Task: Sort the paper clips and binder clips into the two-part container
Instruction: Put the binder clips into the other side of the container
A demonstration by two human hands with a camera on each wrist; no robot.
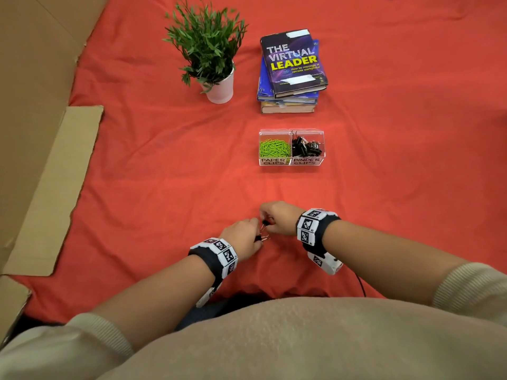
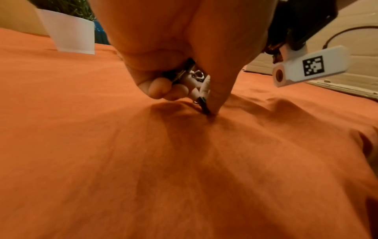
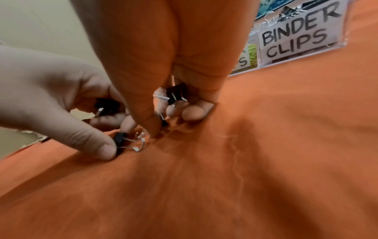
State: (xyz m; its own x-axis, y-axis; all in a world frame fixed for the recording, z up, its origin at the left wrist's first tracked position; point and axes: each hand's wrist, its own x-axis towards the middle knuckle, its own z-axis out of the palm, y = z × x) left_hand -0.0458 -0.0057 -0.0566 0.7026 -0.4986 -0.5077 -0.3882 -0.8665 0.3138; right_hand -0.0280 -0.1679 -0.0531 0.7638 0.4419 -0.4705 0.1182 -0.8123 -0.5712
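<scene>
A clear two-part container (image 1: 291, 161) stands mid-table; green paper clips (image 1: 275, 148) fill its left part, black binder clips (image 1: 306, 148) its right part. Both hands meet on the red cloth below it. My left hand (image 1: 242, 237) pinches a black binder clip (image 3: 119, 140) against the cloth and holds another clip (image 3: 106, 105) in its curled fingers. My right hand (image 1: 277, 218) holds a binder clip (image 3: 175, 94) under its curled fingers while thumb and forefinger pinch a further small black clip (image 3: 163, 122). The container's BINDER CLIPS label (image 3: 296, 40) shows in the right wrist view.
A potted plant (image 1: 210, 53) and a stack of books (image 1: 292, 72) stand behind the container. Cardboard (image 1: 52, 187) lies along the left side. The red cloth (image 1: 397, 187) is wrinkled around the hands. A cable (image 1: 360, 283) trails from the right wristband.
</scene>
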